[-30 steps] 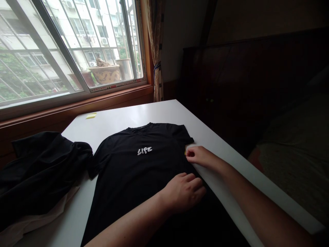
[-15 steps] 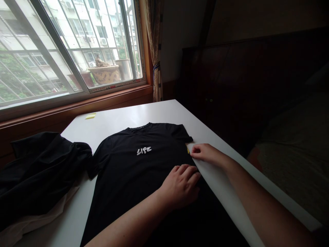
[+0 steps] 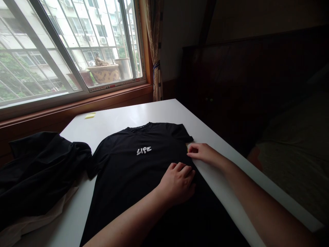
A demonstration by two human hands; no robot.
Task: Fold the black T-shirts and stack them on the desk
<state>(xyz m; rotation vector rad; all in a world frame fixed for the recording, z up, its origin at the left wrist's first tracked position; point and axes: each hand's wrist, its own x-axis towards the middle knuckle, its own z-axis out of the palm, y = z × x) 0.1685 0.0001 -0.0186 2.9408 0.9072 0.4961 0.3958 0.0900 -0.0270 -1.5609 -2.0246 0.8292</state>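
Across the smooth white tabletop [image 3: 161,109], a black fabric T-shirt [image 3: 136,171] lies spread, unfolded; right hand [image 3: 204,152] at its edge, left hand [image 3: 176,183] over it, fingers curled, whether gripping I can't tell.

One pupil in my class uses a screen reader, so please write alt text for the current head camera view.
A black short-sleeved T-shirt with LIFE lettering lies spread on a white table, a person's left hand over its front and right hand at its side near one sleeve. Crumpled dark fabric lies left; beyond the table is a barred window.
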